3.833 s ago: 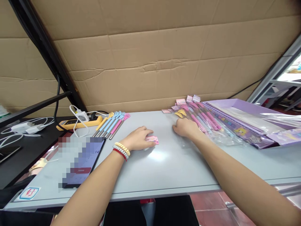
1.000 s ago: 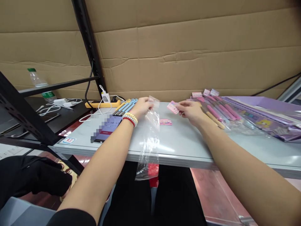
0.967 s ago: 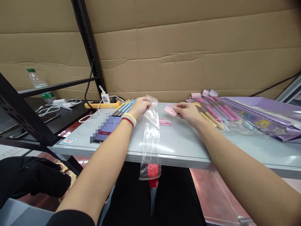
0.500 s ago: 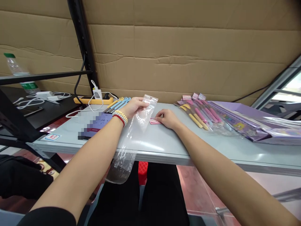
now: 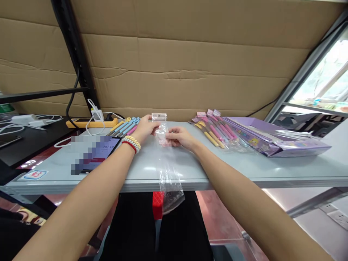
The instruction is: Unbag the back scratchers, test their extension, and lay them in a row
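Note:
A long clear plastic bag (image 5: 169,174) hangs over the front edge of the grey table (image 5: 217,170). My left hand (image 5: 144,127), with bead bracelets at the wrist, pinches the bag near its top. My right hand (image 5: 181,137) is closed at the bag's mouth, fingers pinched on a small pink card (image 5: 164,142) that shows through the plastic. The two hands almost touch.
Blue, yellow and pink long-handled pieces (image 5: 125,127) lie fanned left of my hands, next to a tablet (image 5: 94,154). A yellow power strip (image 5: 91,123) with chargers lies behind. Bagged pink and yellow pieces (image 5: 214,128) and a purple flat box (image 5: 274,139) lie right. Cardboard wall behind.
My right hand picked the pink card off the table and brought it to the bag's mouth. The bag now hangs straighter between my hands. The camera view swung slightly right.

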